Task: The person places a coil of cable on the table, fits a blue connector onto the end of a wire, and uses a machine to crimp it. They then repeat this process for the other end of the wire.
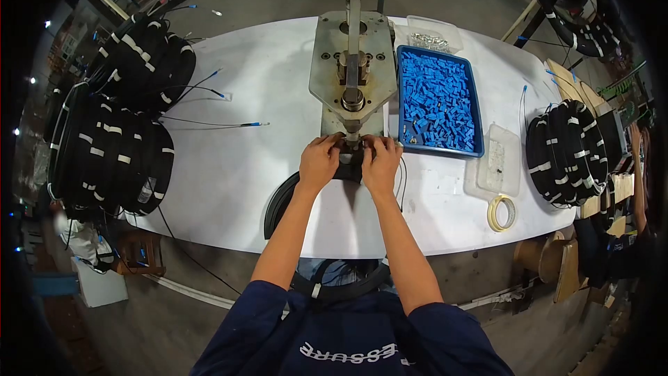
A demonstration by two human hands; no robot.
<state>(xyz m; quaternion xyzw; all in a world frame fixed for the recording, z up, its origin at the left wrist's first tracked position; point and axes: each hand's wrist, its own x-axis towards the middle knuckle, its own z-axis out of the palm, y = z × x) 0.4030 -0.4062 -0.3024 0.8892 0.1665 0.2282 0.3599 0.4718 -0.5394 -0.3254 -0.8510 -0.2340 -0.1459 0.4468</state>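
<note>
The fingers of the left hand (320,162) and the right hand (380,165) were bent inward, facing each other close beneath the narrow lower end of a grey steel press with an upright metal bar (353,69). Whether they gripped anything could not be told; the knuckles hid the tips. The likeliest trouble was a pinched fingertip, should the press descend with the fingers so near. The weight of the thick black cable coil (278,203) might also pull whatever sat there crooked, and a thin black cable (405,175) just right of the fingers could snag.

The coil lay below the fingers, curving out to their left on the white desk (229,177) and passing under the left wrist. Its turns looked dull, smooth and tightly bundled. A black curve (348,292) with a white tape band (316,290), over the lap nearer the body, seemed part of it. Right of the fingers stood a dark-blue plastic tray (480,146) of small bright-blue pieces (437,97).
</note>
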